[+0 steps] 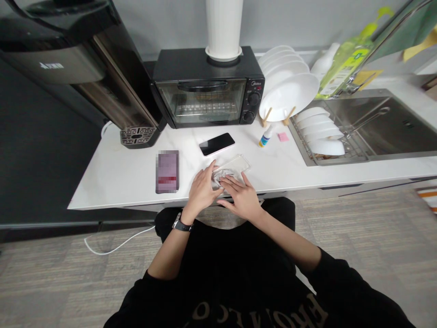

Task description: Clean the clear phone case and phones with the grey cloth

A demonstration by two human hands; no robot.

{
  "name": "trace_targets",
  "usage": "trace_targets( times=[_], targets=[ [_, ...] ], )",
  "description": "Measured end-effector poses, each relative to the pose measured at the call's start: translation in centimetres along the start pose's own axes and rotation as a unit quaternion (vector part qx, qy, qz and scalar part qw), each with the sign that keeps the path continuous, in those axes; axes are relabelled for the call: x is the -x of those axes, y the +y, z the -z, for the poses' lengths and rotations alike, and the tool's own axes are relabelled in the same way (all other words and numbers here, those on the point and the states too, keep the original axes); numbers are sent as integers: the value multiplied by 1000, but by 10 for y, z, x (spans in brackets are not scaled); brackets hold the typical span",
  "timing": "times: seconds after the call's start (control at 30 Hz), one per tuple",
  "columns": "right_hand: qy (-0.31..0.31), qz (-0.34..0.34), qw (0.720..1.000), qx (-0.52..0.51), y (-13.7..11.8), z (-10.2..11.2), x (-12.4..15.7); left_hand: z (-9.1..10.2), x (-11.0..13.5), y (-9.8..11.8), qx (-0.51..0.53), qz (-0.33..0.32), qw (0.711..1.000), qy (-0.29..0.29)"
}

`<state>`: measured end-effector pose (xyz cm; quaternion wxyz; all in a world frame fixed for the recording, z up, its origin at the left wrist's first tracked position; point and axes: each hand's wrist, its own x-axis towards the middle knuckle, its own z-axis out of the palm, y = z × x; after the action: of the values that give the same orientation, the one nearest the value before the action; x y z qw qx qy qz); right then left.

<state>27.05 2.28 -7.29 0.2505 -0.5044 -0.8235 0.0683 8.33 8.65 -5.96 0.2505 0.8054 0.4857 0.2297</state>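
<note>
A clear phone case (pixel 243 161) lies flat near the counter's front edge, with a crumpled light grey cloth (pixel 223 173) on its left part. My left hand (pixel 203 187) curves round the case's left end, fingers at the far side and thumb at the near side. On the cloth press the fingertips of my right hand (pixel 243 197), its thumb lying apart toward me. Part of the case is hidden under cloth and fingers. Just behind it rests a smartphone (pixel 217 144) with a dark screen. To the left lies a flat purple item (pixel 167 171), blurred out.
Behind stand a toaster oven (pixel 208 86) and a drink dispenser (pixel 102 77). A small spray bottle (pixel 265 137) and a pink pad (pixel 283 136) are right of the phone. Racked white plates (pixel 290 93) stand beside the sink (pixel 385 130), where bowls (pixel 324 132) sit in a wire rack.
</note>
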Motion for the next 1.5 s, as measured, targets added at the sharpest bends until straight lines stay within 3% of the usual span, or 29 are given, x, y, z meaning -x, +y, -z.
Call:
trace_targets(
  times=[0.27,0.47,0.77,0.9,1.03,1.27,1.5],
  targets=[
    [34,-52,996,60,39,20,8,-1,0,-1,-7,-8,1000,12],
    [53,-94,990,87,51,16,-2,2,-2,0,-2,-1,1000,3],
    [37,-102,990,88,15,-12,-42,1,-3,-4,4,4,1000,-3],
    [26,-72,996,52,-8,-17,-38,1,-2,-8,-7,-7,1000,-7],
    [19,-26,999,-4,-14,-13,-20,1,-3,-5,2,3,1000,-7],
    [21,-24,999,16,16,10,7,2,-2,2,11,13,1000,2],
    [57,-99,990,79,50,21,2,4,-2,3,10,13,1000,-3]
  ],
)
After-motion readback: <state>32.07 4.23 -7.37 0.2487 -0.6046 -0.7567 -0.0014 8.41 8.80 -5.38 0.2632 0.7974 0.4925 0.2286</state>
